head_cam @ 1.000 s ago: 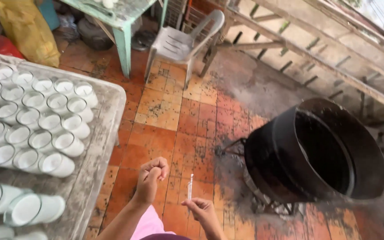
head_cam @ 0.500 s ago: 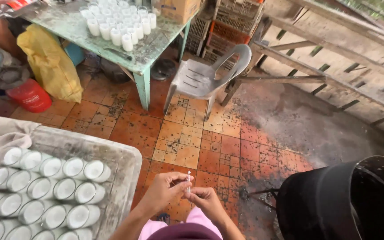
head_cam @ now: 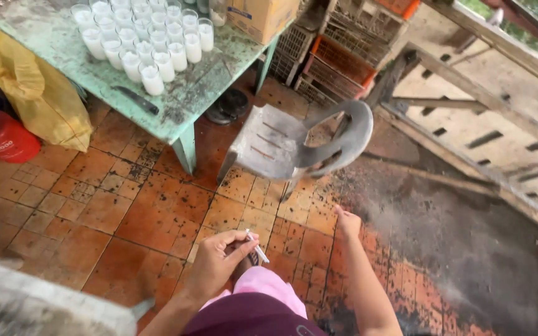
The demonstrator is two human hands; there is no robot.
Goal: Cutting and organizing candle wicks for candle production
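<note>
Left hand (head_cam: 218, 264) pinched a thin white stick (head_cam: 256, 247) between fingertips, low above the tiled floor (head_cam: 104, 208); right hand (head_cam: 347, 223) hung loosely curled, holding nothing, just short of the grey plastic chair (head_cam: 294, 143); open tiles lay leftward; beyond, green table (head_cam: 203, 81) edge carried clustered white-filled glasses (head_cam: 144, 40); crates (head_cam: 344, 50) stood farthest.
</note>
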